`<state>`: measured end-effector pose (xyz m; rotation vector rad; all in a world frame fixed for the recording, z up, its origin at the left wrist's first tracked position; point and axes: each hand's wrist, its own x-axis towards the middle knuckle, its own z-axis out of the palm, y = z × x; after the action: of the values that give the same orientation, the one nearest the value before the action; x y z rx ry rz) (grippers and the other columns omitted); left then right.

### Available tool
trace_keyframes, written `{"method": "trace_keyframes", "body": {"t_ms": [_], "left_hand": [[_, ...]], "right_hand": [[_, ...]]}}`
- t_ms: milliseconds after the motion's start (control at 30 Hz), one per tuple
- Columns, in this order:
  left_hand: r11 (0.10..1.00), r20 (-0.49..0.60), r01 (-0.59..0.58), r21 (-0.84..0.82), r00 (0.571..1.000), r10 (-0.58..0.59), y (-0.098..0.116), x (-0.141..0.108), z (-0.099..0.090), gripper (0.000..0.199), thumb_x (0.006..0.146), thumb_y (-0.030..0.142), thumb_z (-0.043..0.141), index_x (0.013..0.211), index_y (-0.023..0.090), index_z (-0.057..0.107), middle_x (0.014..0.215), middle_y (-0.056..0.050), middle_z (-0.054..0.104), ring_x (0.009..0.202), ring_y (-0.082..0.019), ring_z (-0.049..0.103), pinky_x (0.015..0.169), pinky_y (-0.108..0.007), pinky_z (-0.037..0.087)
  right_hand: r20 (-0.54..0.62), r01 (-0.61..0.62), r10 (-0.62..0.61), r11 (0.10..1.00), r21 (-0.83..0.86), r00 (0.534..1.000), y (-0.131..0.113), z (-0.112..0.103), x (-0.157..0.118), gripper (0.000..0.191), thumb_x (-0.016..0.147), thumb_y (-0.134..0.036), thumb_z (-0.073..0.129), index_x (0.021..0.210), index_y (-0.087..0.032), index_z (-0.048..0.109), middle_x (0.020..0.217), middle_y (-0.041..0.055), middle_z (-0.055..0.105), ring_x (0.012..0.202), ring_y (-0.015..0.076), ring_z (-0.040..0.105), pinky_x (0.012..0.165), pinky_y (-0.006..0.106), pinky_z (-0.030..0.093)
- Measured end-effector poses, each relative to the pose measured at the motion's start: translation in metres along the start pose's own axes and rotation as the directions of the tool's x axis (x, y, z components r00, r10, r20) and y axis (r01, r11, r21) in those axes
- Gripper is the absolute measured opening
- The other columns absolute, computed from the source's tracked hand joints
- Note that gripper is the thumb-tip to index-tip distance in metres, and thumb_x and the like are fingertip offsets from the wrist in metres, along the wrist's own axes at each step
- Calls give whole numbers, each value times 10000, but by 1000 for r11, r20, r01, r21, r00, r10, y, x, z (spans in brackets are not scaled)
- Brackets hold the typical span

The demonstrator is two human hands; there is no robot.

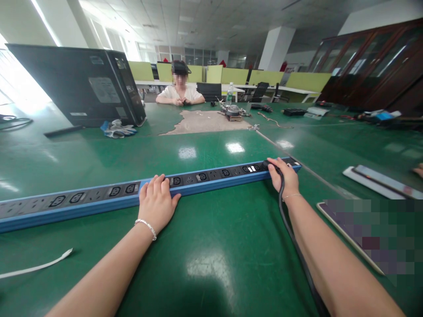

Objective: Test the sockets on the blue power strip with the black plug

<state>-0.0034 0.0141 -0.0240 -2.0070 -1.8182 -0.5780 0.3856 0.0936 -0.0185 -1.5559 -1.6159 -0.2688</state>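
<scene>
A long blue power strip (218, 181) with black sockets lies slantwise across the green table. My left hand (157, 200) is closed over its middle, fingers across the sockets and thumb along the front side. At the strip's right end, my right hand (284, 178) grips a black plug (265, 164) against the socket face. The fingers partly cover the plug, so I cannot tell how deep it sits. From it a black power cord (287, 220) runs down beside my right forearm toward the bottom edge.
A black computer case (109, 88) stands at the back left, with gloves (118, 129) beside it. Another person (180, 93) sits across the table (205, 273). A white cable (39, 269) lies front left. A blurred-out tablet-like device (350, 237) and flat pieces (380, 181) lie right.
</scene>
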Motion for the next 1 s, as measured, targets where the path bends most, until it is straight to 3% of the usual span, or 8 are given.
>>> {"method": "trace_keyframes", "body": {"t_ms": [167,367,533,700,1000], "left_hand": [[1000,-5,-6,7,1000,6,-1,0,1,494,800,394,473,1174,71,479,1283,-204,492,1238,-325,398,1027,-461,258],[1000,-6,-2,15,1000,2,0,0,0,492,796,396,478,1173,80,480,1283,-199,496,1234,-324,403,1026,-463,261],[1000,-3,-2,13,1000,2,1,0,-1,490,797,391,479,1166,68,483,1273,-204,499,1231,-327,404,1025,-463,261],[1000,-9,-8,18,1000,8,0,0,0,483,801,396,473,1159,71,484,1271,-200,501,1227,-325,407,1023,-464,266],[1000,-10,-3,7,1000,3,0,0,0,486,797,396,476,1169,82,480,1275,-199,498,1234,-326,400,1024,-467,260]], "right_hand": [[11,-1,2,1000,-26,1000,-2,-3,4,315,801,-350,460,1017,-243,663,1057,56,677,1100,254,562,987,476,352],[55,-104,104,995,-12,993,-7,-8,7,344,791,-361,483,1040,-223,677,928,69,707,856,241,653,788,367,497],[40,-84,83,996,19,996,-10,-8,-3,377,811,-375,470,1100,-214,651,1020,75,687,915,239,640,842,371,482],[31,-190,189,982,13,981,-5,-2,-4,450,804,-423,464,1154,-187,619,958,95,700,871,253,647,811,388,492],[-99,-257,258,966,19,961,-3,7,5,480,785,-515,450,953,-135,690,899,131,700,902,284,628,867,437,449]]}}
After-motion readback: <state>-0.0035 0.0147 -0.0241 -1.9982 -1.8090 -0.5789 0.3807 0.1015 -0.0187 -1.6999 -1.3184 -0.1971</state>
